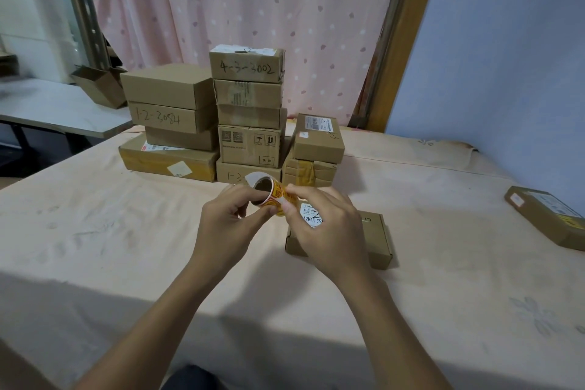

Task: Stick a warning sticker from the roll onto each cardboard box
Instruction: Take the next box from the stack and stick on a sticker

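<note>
My left hand [226,220] grips the roll of yellow-and-red warning stickers [269,195] above the table, its cardboard core facing me. A white strip of backing paper curls off the top of the roll. My right hand [323,225] pinches a yellow sticker [289,198] at the roll's right side. Just below and behind my right hand lies a flat cardboard box [376,241] with a white label, partly hidden by the hand. Behind them stand stacks of cardboard boxes [250,95], some with handwritten numbers.
A peach cloth [110,231] covers the table. Another flat cardboard box [544,215] lies at the right edge. A pink dotted curtain [253,3] hangs behind the stacks, and a grey side table [57,111] with an open carton stands at the far left.
</note>
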The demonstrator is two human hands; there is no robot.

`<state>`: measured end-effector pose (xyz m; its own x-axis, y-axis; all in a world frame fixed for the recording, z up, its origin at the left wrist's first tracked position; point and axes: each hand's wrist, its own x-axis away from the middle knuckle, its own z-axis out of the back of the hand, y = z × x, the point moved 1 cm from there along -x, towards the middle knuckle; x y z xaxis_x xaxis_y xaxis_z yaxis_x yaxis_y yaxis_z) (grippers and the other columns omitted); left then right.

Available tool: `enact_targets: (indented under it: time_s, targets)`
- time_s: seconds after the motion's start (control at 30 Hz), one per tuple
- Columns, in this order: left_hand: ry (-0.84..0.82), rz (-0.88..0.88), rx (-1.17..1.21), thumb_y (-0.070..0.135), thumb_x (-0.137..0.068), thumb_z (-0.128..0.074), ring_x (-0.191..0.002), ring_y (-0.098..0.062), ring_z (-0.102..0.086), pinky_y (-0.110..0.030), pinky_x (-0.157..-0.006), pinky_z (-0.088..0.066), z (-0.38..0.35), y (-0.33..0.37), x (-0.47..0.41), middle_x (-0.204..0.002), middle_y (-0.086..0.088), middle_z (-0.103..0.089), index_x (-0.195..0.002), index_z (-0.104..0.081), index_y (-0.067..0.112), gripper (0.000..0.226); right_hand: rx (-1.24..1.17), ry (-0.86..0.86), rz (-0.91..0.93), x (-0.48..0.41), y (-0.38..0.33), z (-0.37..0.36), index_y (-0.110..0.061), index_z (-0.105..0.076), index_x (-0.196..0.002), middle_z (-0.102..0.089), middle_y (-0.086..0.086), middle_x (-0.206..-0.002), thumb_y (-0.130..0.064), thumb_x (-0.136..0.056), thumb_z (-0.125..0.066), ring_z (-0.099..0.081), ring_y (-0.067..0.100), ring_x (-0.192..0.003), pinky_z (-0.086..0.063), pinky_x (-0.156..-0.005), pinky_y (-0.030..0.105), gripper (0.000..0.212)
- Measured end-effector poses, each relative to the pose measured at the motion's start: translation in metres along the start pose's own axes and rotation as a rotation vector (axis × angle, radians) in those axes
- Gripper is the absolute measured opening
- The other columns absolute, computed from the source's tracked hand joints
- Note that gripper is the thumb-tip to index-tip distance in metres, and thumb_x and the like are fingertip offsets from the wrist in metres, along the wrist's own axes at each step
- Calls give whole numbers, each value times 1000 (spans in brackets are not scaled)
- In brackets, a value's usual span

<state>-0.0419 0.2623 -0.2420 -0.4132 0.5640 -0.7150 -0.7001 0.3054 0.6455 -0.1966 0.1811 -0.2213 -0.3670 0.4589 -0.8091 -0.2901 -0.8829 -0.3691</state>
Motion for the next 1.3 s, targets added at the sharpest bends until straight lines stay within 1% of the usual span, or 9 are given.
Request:
enact_targets:
  time_s: [0.13, 0.27, 0.4, 0.5, 0.73, 0.83, 1.07, 1.23, 1.3]
  targets:
    - [-11, 26, -1, 13, -84, -79, -73, -15, -49, -30, -60, -43, 5, -4, 4, -87, 6, -68, -100, -78, 13, 17, -41, 7, -49, -1, 4, 1, -22, -76, -98, -75, -10, -108, -26, -91, -76, -63, 8, -99, -59, -76, 34, 9]
    - [-11, 78, -32, 11, -84, -79, -75, -12, -52, -20, -61, -43, 12, -11, 4, -90, 7, -69, -101, -76, 16, 17, -34, 17, -140, -5, 12, 3, -24, -78, -93, -66, -15, -100, -28, -91, -74, -54, 3, -99, -42, -78, 9, 6]
    - [-20, 150, -45, 7, -84, -79, -80, -15, -59, -21, -63, -49, 22, -27, 3, -92, 2, -71, -100, -75, 15, 18, -128, -14, -312, -5, 22, 7, -36, -76, -87, -61, -28, -79, -26, -90, -76, -62, 9, -84, -44, -64, 13, 10]
    - [-19, 136, -138, 4, -83, -79, -82, -16, -63, -23, -67, -52, 26, -39, 4, -92, 1, -71, -99, -74, 12, 19, -152, -10, -390, -3, 27, 9, -44, -72, -84, -63, -16, -81, -29, -90, -76, -65, 4, -81, -43, -62, 9, 16]
    - [-139, 109, -447, 4, -80, -76, -81, -21, -55, -31, -65, -41, 20, -73, 8, -82, 8, -59, -91, -68, 13, 17, -236, -56, -526, 4, 37, 9, -39, -73, -95, -69, -4, -98, -25, -90, -77, -65, 0, -88, -45, -62, 8, 15]
    - [-214, 160, -505, 8, -82, -76, -90, -25, -57, -34, -68, -43, 14, -88, 13, -89, 2, -64, -94, -68, 13, 15, -320, -83, -565, 7, 43, 10, -33, -74, -99, -71, 1, -101, -20, -91, -75, -66, 1, -86, -46, -60, 8, 16]
    - [-207, 172, -583, 14, -85, -75, -92, -24, -54, -35, -65, -43, 9, -89, 18, -96, 0, -66, -102, -69, 12, 18, -468, -71, -640, 17, 61, 12, -27, -77, -93, -76, -9, -89, -24, -92, -76, -71, 9, -87, -55, -68, 26, 4]
    - [-190, 148, -598, 15, -85, -75, -95, -25, -56, -35, -66, -47, 6, -89, 17, -100, -1, -66, -103, -71, 12, 18, -498, -69, -674, 19, 74, 15, -24, -76, -91, -77, -11, -91, -13, -90, -75, -70, 11, -93, -56, -74, 26, 11]
    - [-185, 131, -597, 14, -85, -76, -96, -24, -57, -35, -67, -48, 5, -87, 17, -103, -1, -67, -105, -71, 12, 21, -515, -58, -690, 20, 78, 17, -25, -74, -89, -76, -14, -89, -8, -90, -74, -69, 9, -92, -54, -71, 19, 17]
